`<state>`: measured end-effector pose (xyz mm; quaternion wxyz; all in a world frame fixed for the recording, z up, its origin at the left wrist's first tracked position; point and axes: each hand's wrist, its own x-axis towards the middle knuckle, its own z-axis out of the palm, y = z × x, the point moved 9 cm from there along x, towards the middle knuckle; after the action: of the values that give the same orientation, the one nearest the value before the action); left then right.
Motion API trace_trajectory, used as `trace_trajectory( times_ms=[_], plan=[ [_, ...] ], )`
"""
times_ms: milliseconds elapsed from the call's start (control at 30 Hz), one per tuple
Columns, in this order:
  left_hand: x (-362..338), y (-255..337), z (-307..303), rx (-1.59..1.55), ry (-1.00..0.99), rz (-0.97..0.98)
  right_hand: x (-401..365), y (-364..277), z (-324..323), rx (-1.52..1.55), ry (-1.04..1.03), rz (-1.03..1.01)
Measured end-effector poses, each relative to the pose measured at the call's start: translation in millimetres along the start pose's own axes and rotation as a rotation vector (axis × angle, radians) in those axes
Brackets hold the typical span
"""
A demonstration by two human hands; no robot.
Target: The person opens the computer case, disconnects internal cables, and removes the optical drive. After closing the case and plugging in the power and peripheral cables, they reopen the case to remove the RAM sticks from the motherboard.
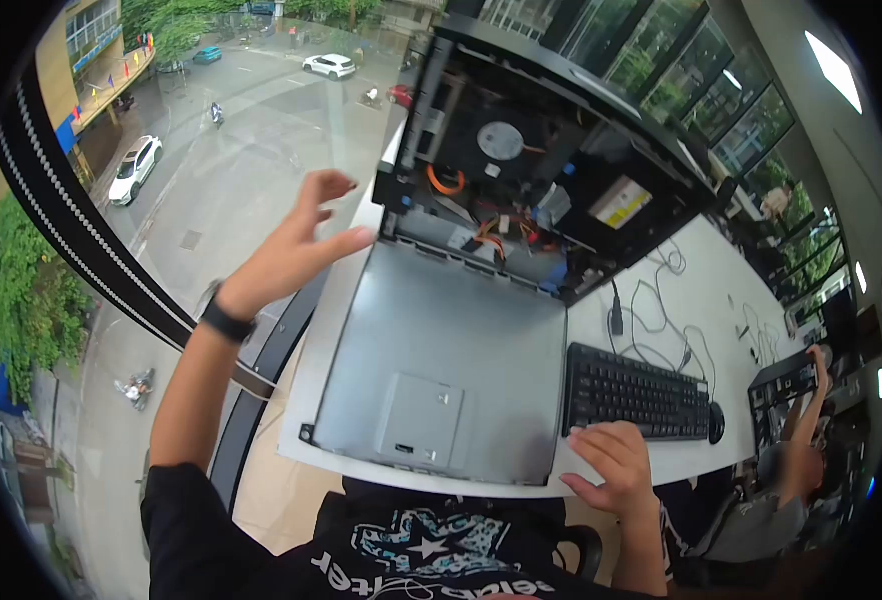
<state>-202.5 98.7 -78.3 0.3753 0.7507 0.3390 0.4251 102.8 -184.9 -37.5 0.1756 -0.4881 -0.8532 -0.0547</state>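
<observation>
A black desktop computer case (561,165) stands at the back of the white table with its inside facing me. A drive with a round silver label, an optical drive (621,203) and orange and red cables (496,240) show in it. Its grey metal side panel (461,320) lies flat in front, a raised latch plate near its front edge. My left hand (306,245) is raised left of the case's lower corner, thumb and fingers apart, holding nothing that I can see. My right hand (616,465) hovers by the panel's front right corner, fingers slightly bent and thumb apart.
Right of the panel lie a black keyboard (636,392), a mouse (716,423) and loose cables (651,300). Another person (791,480) sits at the far right with a hand on a black case (786,385). A window over a street borders the table's left side.
</observation>
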Motion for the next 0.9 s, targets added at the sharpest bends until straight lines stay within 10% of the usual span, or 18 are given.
trace_trajectory(
  times_ms=[267, 467, 900],
  plan=[
    [-145.1, 97.4, 47.8, 0.406, -0.485, -0.034, -4.4, -5.9, 44.9, 0.295, -0.082, -0.196],
    [-164.0, 100.0, 52.3, 0.562, -0.293, 0.01, -16.0, -15.6, 45.4, 0.297, 0.06, -0.431],
    [-89.8, 118.9, -24.6, 0.113, 0.165, 0.216, 54.4, 50.1, -65.0, 0.722, 0.167, 0.022]
  ],
)
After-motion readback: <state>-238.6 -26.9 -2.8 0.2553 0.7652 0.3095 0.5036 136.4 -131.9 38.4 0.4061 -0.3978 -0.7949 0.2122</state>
